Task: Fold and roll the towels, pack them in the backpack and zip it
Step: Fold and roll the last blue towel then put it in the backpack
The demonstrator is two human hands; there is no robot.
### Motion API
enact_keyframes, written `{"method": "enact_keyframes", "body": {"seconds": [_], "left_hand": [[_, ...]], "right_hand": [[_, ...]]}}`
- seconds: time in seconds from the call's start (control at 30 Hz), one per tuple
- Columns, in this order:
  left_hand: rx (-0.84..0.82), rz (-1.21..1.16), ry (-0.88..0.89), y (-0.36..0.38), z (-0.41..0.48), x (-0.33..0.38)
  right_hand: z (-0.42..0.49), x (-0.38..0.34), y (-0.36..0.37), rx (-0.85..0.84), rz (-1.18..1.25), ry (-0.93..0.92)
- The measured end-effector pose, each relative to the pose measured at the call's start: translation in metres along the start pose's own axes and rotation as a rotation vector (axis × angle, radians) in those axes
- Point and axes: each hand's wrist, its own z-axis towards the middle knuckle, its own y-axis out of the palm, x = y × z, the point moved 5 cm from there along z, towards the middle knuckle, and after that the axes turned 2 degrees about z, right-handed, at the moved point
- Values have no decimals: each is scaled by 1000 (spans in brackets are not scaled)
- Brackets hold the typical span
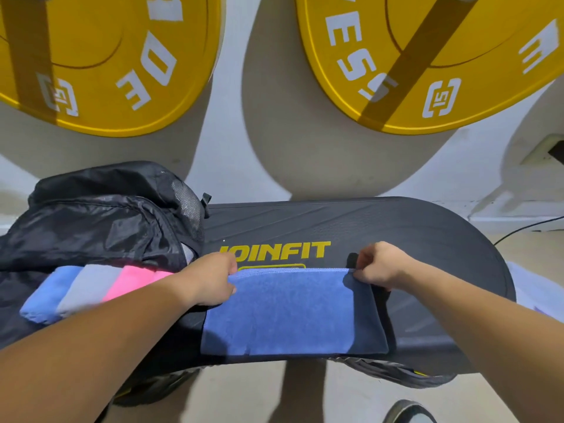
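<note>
**Q:** Nearest entry?

**A:** One shoe (pixel 409 412), on the floor below my right forearm.

**Q:** Next?

**A:** One blue towel (pixel 290 312), folded to a flat rectangle. It lies on the black counter (pixel 381 227) between my forearms, its near edge at the counter's near edge.

**Q:** The hands?

**A:** My left hand (pixel 210 280) has its fingers curled narrow, pinching the towel's far left corner. My right hand (pixel 378 265) is likewise narrow, pinching the far right corner. A dark bit of cloth sits just under it; what it is, I cannot tell.

**Q:** Left of the left hand?

**A:** Three rolled towels, touching side by side: the pink roll (pixel 131 279) is closest to my wrist, then the grey roll (pixel 88 285), then the light blue roll (pixel 48 297). They rest on the black backpack (pixel 100 221), which is slumped beyond my left forearm. Whether they are inside its opening, I cannot tell.

**Q:** Farthest?

**A:** Two yellow weight plates, on the wall beyond both hands: left plate (pixel 91 71) and right plate (pixel 427 56).
</note>
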Motion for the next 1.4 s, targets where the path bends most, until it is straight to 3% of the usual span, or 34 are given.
{"method": "enact_keyframes", "body": {"seconds": [0.17,0.33,0.5,0.6,0.77,0.9,0.97,1.07,1.2,1.3,1.4], "left_hand": [[-34,126,-80,-8,-2,7],[-25,-152,-116,-19,-6,2],[225,-290,-173,-52,-5,4],[369,-266,-157,-61,4,14],[428,-118,-124,-80,41,51],[571,-236,-23,-108,74,99],[541,-277,50,-100,78,121],[426,-145,71,-69,67,126],[208,-18,-159,-26,33,100],[94,-260,-215,11,13,94],[131,-558,-191,34,2,97]], "right_hand": [[-4,-8,6,8,-153,-144],[-9,-18,3,-75,-122,-146],[-6,-16,0,-122,163,-53],[-6,-4,0,-187,130,2],[-13,10,6,-362,134,84],[-17,9,16,-476,70,84],[-19,8,20,-519,-24,81],[-22,3,20,-536,-110,66],[-22,1,18,-500,-144,68],[-24,0,19,-493,-196,54],[-28,-3,20,-484,-230,44]]}}
